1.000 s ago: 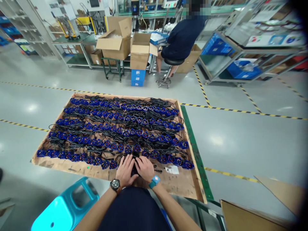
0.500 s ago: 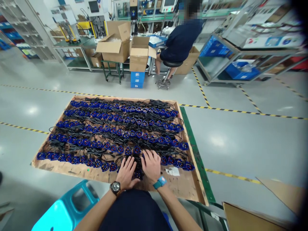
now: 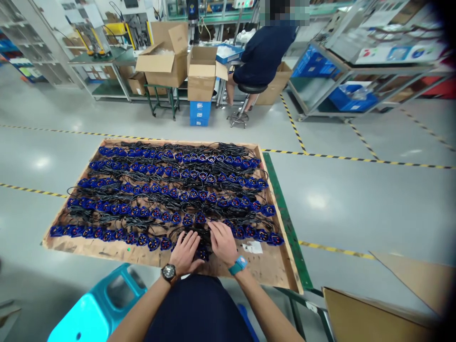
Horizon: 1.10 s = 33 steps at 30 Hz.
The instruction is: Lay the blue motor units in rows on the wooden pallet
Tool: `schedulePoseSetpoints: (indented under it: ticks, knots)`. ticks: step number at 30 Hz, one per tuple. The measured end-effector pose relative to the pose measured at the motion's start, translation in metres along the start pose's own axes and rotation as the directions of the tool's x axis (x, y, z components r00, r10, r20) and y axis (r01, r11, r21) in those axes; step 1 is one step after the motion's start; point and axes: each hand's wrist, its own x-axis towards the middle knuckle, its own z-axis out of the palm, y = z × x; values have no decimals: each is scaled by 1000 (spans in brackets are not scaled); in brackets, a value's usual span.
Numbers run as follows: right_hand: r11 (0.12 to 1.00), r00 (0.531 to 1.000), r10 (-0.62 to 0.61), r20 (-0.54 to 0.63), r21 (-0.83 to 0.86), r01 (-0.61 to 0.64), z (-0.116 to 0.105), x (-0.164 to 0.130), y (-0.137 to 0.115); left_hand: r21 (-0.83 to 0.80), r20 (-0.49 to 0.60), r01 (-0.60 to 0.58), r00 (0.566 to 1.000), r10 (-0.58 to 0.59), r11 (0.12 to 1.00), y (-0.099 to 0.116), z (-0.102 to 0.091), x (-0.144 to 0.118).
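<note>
A wooden board [image 3: 270, 270] lies on the floor, covered with rows of blue plugs [image 3: 167, 190] and black cables [image 3: 142, 221]. My left hand [image 3: 184, 251], with a black watch on the wrist, rests flat on the near row, fingers spread over a cable bundle. My right hand [image 3: 223, 242], with a teal wristband, lies beside it, fingers spread on the plugs and cable. Between the two hands sits one blue plug [image 3: 203, 253]. Neither hand visibly grips anything.
A teal plastic stool [image 3: 96, 308] stands at my lower left. Cardboard sheets [image 3: 377, 318] lie at lower right. A small white paper [image 3: 252, 247] lies on the board. A person sits on a stool [image 3: 245, 102] at the back, near open cardboard boxes [image 3: 167, 61] and shelving carts [image 3: 356, 80].
Both hands moved forward from the board's near edge onto the front row of plugs and cable, the right hand reaching farther; they now sit slightly apart with fingers spread.
</note>
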Motion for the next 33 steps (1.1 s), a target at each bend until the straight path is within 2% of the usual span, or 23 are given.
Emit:
schedulePoseSetpoints:
  ticks: [2, 5, 9, 12, 15, 18, 21, 26, 33]
  knots:
    - [1000, 1000, -25, -9, 19, 25, -7, -21, 4, 2, 5, -18, 1000, 18, 1000, 0, -3, 0]
    - [998, 997, -60, 47, -10, 61, -6, -55, 10, 5, 16, -1, 1000, 1, 1000, 2, -5, 1]
    - [998, 998, 0, 67, -69, 5, 6, -83, 15, 2, 14, 5, 1000, -5, 1000, 2, -1, 5]
    - [996, 999, 40, 0, -77, -40, 8, -79, 9, -3, -28, -27, 999, 26, 1000, -1, 1, 8]
    - [996, 999, 3, -54, -92, -8, 5, -58, -5, -3, -74, -44, 996, 44, 999, -4, 2, 10]
    - [992, 998, -57, 0, -115, 57, 4, -34, -18, 0, -84, -41, 996, 41, 999, -6, 1, 10]
    - [986, 998, -28, 56, -160, 36, 7, -22, -24, 14, -87, -37, 995, 38, 999, -6, 2, 9]
    - [980, 997, 49, 51, -195, -39, 13, -35, -26, 46, -80, -19, 996, 23, 999, -5, 2, 8]
    - [963, 990, 142, -22, -226, -143, 20, -48, -13, 38, 50, -63, 997, 62, 997, -6, -6, 11]
